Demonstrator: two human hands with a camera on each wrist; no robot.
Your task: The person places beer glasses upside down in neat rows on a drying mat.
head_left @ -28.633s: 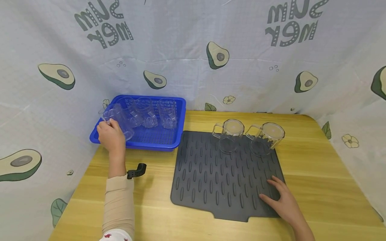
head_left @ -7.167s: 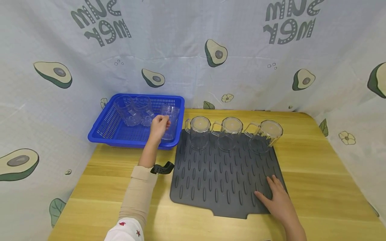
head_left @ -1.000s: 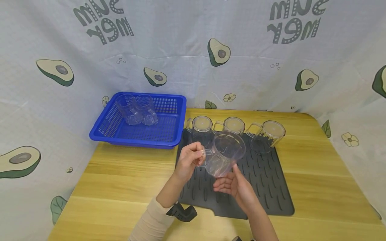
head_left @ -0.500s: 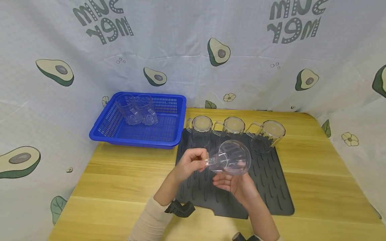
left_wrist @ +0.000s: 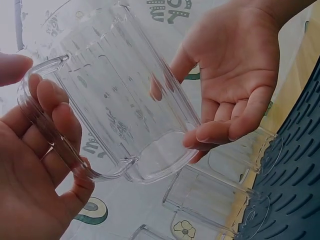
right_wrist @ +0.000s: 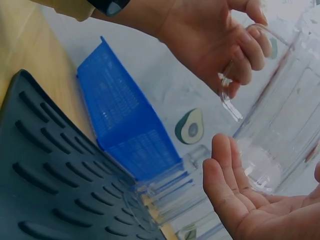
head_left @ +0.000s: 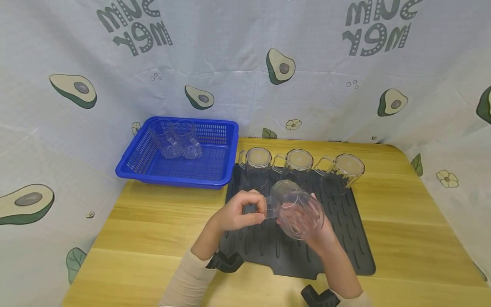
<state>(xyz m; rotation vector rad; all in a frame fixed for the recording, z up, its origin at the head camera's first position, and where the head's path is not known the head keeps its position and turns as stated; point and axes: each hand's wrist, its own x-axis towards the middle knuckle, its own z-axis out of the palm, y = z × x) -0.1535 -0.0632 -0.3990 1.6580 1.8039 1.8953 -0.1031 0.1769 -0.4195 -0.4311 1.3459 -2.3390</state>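
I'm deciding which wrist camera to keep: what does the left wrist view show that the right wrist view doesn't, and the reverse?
Only the left wrist view: grey printed lettering.
Only the right wrist view: the blue basket and a beige cuff.
Both: the left hand gripping a clear mug, the right hand close beside it, and the dark mat.

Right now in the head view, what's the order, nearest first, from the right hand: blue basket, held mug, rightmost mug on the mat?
1. Held mug, at the right hand.
2. Rightmost mug, mat's far right corner.
3. Blue basket, left of the mat.
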